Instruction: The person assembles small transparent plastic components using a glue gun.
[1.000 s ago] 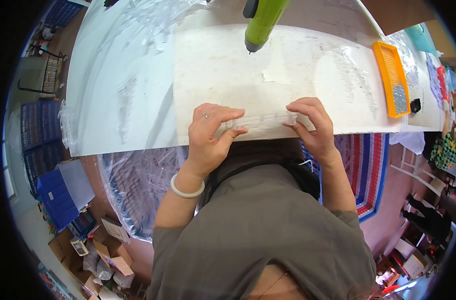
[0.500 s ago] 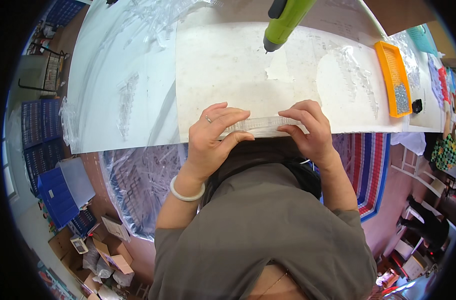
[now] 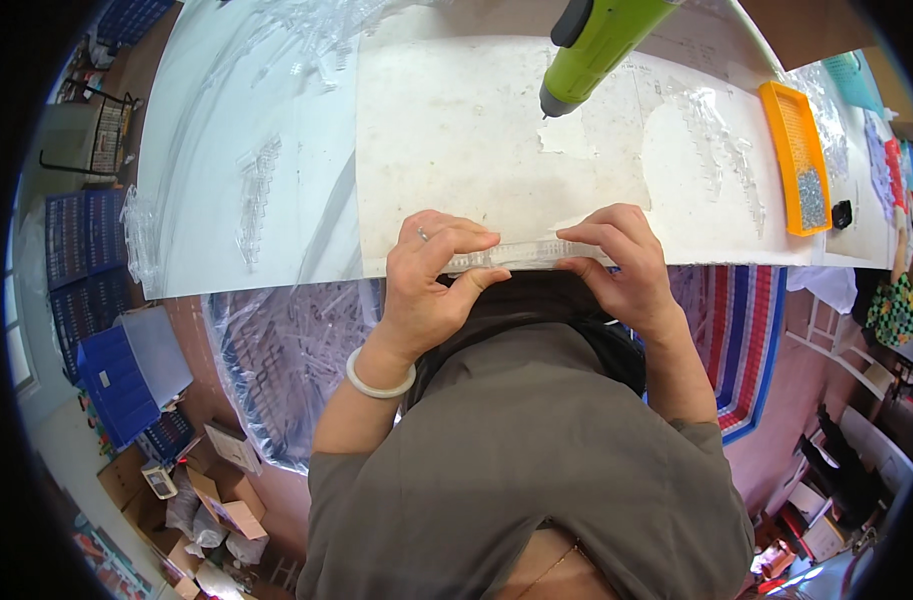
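Note:
Both my hands grip a long clear plastic strip [image 3: 521, 256] at the near edge of the white work mat [image 3: 476, 140]. My left hand [image 3: 431, 280] pinches its left end, with a pale bangle on that wrist. My right hand [image 3: 616, 260] holds the right end, fingers curled over it. A green powered screwdriver [image 3: 596, 40] hangs tip-down above the mat, beyond my hands and not touched by either.
An orange tray [image 3: 798, 150] with small metal parts lies at the right of the table. Clear plastic pieces [image 3: 256, 190] are spread at the left. A large bag of clear parts [image 3: 286, 350], blue crates [image 3: 116, 370] and cardboard boxes [image 3: 226, 500] stand on the floor to my left.
The view has shifted, so the green screwdriver appears further right. My hands have stayed on the clear strip, with the left fingers settling more on top of it.

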The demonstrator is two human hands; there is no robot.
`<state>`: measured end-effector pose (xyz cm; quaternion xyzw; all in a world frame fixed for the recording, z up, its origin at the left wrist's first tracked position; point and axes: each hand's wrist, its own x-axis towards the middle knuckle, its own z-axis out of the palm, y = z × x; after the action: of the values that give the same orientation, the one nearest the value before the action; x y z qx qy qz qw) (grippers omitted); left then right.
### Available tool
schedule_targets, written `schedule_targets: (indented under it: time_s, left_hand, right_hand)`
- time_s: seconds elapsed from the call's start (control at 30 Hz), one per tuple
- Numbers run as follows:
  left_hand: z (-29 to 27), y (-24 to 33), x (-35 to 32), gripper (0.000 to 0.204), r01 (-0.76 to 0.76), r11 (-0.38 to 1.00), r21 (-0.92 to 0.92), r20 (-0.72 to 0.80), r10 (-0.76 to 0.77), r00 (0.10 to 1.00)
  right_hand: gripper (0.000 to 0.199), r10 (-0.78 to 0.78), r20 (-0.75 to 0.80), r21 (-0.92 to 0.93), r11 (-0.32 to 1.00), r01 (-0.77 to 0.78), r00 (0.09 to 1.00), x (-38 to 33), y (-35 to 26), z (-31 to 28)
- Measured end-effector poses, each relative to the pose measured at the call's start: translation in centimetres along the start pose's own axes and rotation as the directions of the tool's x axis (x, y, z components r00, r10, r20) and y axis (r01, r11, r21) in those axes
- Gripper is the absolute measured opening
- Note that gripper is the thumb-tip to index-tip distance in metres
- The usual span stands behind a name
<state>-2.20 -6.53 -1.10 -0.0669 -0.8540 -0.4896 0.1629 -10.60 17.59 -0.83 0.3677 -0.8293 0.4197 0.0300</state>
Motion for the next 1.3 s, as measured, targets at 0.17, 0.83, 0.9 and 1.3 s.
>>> schedule_targets:
  time_s: [0.17,0.83,0.9,1.3]
  left_hand:
    - [0.0,0.0,-0.2,0.031,0.012,1.000,-0.002,0.012,-0.012,1.000]
    - [-3.6,-1.1,0.5,0.039,0.668,0.415,-0.618,0.598,-0.304,0.741]
    - [-3.5,-1.1,0.5,0.047,0.672,0.439,-0.596,0.592,-0.325,0.738]
    - [-3.5,-0.3,0.8,0.043,0.740,0.330,-0.586,0.608,-0.424,0.671]
  right_hand:
    - [0.033,0.026,0.053,0.003,1.000,-0.026,0.998,-0.2,0.0,0.0]
    - [0.022,0.524,0.521,0.492,0.462,-0.738,0.674,0.1,0.0,-2.8]
    - [0.023,0.528,0.536,0.475,0.457,-0.752,0.659,0.1,0.0,-2.7]
    - [0.019,0.537,0.610,0.415,0.410,-0.812,0.583,0.4,-0.2,-2.8]
